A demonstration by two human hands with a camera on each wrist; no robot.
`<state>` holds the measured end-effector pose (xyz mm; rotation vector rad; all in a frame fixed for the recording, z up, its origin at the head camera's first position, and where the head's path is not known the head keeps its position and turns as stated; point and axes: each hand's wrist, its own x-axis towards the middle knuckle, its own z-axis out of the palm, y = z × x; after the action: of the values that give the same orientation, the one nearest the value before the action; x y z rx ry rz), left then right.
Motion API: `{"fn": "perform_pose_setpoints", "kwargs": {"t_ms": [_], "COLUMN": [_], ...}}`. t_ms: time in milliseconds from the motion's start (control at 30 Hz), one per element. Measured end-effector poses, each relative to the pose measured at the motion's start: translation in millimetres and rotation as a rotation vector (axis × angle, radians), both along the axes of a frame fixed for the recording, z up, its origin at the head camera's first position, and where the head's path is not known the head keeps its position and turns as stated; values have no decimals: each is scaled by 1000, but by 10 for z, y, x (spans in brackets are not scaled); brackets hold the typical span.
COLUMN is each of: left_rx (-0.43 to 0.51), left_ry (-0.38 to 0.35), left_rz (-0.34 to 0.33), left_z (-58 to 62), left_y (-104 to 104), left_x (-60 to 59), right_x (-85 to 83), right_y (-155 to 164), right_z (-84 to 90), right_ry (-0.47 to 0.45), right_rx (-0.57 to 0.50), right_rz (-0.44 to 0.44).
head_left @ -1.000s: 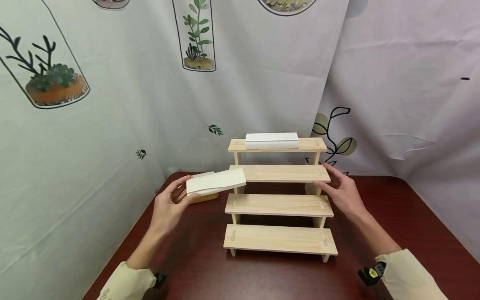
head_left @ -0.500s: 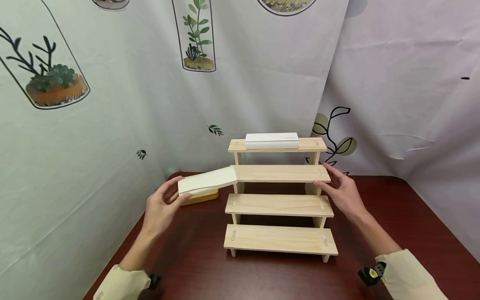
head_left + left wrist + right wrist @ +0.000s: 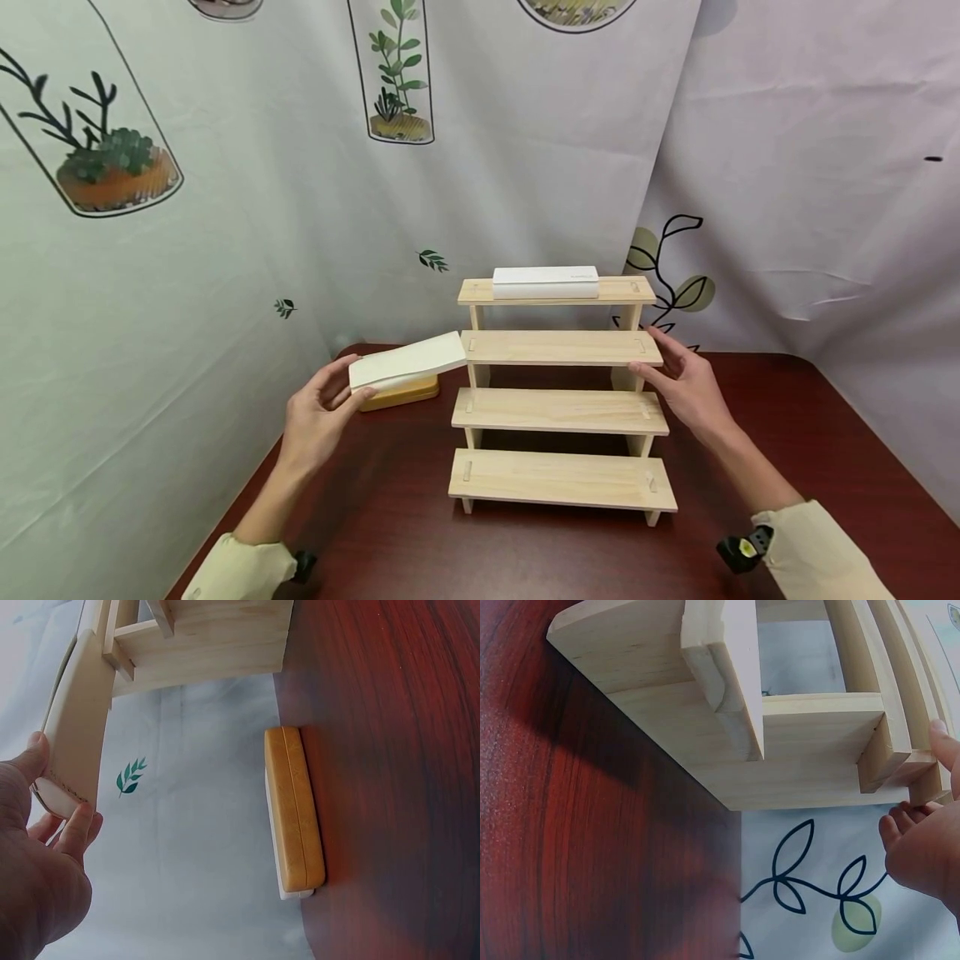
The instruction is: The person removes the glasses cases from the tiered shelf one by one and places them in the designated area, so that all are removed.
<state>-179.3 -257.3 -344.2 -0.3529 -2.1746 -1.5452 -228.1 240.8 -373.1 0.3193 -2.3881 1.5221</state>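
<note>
My left hand (image 3: 317, 421) grips a long cream glasses case (image 3: 408, 360) by its left end, thumb on the near side and fingers behind. The case is tilted, its right end overlapping the left tip of the second shelf from the top. In the left wrist view the held case (image 3: 81, 712) hangs well above the table. My right hand (image 3: 686, 390) pinches the right end of that same shelf (image 3: 558, 347) on the stepped wooden display stand (image 3: 558, 408). The right wrist view shows its thumb and fingers at the board's end (image 3: 924, 784).
A white case (image 3: 545, 283) lies on the stand's top shelf. Left of the stand, on the dark red table (image 3: 390, 517), sits a yellow case (image 3: 294, 810) with a white thing (image 3: 274, 836) against it. A printed cloth (image 3: 525, 183) hangs behind.
My left hand has drawn the cream glasses case a little to the left, off the second shelf's left end. My right hand has stayed at the stand.
</note>
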Motion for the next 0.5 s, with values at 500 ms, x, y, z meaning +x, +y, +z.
{"fn": "perform_pose_setpoints", "kwargs": {"t_ms": [500], "left_rx": [12], "left_ry": [-11], "left_rz": [29], "left_z": [-43], "left_y": [-85], "left_x": [-5], "right_x": [3], "right_y": [-8], "right_z": [12], "right_ry": [-5], "right_rx": [9], "right_rz": [-10]}}
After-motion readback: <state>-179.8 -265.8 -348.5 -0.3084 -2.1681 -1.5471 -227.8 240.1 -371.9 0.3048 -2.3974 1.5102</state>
